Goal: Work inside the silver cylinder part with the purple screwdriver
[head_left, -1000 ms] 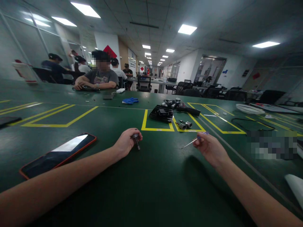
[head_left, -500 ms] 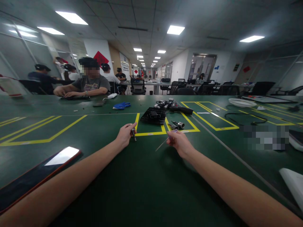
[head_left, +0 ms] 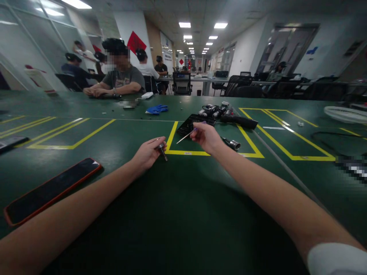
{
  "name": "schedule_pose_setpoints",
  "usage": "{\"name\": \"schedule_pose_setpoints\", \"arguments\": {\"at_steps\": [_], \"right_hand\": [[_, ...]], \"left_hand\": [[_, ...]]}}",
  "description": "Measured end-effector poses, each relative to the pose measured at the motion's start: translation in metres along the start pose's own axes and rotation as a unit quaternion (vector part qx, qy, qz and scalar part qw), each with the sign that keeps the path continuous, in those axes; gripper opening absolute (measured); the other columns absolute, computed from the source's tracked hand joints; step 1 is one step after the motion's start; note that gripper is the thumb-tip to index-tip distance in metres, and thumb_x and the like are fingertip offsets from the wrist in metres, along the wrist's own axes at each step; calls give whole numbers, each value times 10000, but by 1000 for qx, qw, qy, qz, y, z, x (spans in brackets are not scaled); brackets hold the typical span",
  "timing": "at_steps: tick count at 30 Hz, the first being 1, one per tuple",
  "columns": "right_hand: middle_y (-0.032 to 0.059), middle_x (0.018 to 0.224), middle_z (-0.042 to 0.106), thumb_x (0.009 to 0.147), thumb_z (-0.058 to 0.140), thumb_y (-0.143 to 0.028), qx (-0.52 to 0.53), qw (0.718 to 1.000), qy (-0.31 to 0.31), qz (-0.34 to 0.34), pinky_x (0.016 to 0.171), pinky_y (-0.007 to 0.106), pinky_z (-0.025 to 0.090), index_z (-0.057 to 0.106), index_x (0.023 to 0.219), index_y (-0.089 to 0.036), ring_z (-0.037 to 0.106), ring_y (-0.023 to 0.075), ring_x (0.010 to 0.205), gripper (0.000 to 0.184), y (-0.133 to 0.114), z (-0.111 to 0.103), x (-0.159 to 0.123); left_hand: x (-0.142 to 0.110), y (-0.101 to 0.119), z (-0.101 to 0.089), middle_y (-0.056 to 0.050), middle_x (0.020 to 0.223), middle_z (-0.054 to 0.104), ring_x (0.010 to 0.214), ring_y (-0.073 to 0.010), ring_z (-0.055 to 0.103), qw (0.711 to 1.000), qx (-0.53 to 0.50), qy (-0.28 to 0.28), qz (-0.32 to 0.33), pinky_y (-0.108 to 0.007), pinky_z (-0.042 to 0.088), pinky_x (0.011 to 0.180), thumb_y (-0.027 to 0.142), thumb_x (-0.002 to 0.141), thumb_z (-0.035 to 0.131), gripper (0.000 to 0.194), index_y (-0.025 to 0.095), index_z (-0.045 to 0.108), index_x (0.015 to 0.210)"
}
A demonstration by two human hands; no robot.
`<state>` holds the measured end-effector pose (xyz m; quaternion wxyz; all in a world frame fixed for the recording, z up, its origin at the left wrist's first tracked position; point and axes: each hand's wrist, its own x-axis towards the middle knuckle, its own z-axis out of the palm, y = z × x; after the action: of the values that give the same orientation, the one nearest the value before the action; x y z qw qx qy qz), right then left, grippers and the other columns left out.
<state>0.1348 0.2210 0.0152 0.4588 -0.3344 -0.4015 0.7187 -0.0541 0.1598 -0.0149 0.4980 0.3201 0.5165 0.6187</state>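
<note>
My left hand point(head_left: 147, 153) is closed round a small metal part with a narrow shaft point(head_left: 163, 152), which points down towards the table. In my right hand point(head_left: 207, 136) is a thin screwdriver point(head_left: 184, 138); its purplish handle is mostly hidden by the fingers. The screwdriver's tip points left, towards the left hand, without touching the metal part. Behind the right hand lies a black ribbed plastic piece point(head_left: 184, 126), partly covered by it. A short silver cylinder point(head_left: 235, 144) with a dark pointed piece beside it rests just right of the hand.
Dark and metallic parts point(head_left: 215, 110) lie piled behind the ribbed piece, beside a black handle-like part point(head_left: 243, 122). Yellow tape point(head_left: 187, 153) marks the green table. A phone point(head_left: 54, 190) is at left, a blue glove point(head_left: 157, 109) farther back. A person point(head_left: 123, 76) sits across the table.
My right hand has moved left and away from me with the screwdriver, now in front of the ribbed piece. The left hand keeps its hold. The camera view has turned, bringing the whole phone into sight.
</note>
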Motion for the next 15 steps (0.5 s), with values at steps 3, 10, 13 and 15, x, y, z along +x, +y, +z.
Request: {"name": "schedule_pose_setpoints", "arguments": {"at_steps": [3,10,13,15], "right_hand": [[39,893,634,868,513,-283,32,999,20,-35,682,295,521,586,945,-131,616,138,771,186,-26,1,12],[-60,390,492,861,388,-230,119,980,70,-143,428,169,401,446,560,-181,504,66,412,310,-72,-20,-10],[-61,376,487,844,405,-224,140,970,97,-174,408,167,388,448,555,-182,489,65,391,296,-77,-32,-27],[-56,384,496,835,424,-222,146,965,112,-189,405,176,388,462,562,-182,488,72,392,278,-80,-38,-38]], "left_hand": [[1,3,-2,-31,725,618,642,-105,571,1000,7,11,10,-216,487,605,131,790,602,97,128,670,859],[7,2,-11,-50,815,663,765,-162,602,988,114,63,77,-271,480,725,186,559,813,452,134,672,985],[14,-1,-3,-62,864,663,813,-170,624,978,165,72,103,-282,484,780,194,617,785,536,129,595,1114],[21,-2,5,-72,915,653,843,-173,627,972,197,67,111,-294,493,798,206,685,743,540,134,532,1177]]}}
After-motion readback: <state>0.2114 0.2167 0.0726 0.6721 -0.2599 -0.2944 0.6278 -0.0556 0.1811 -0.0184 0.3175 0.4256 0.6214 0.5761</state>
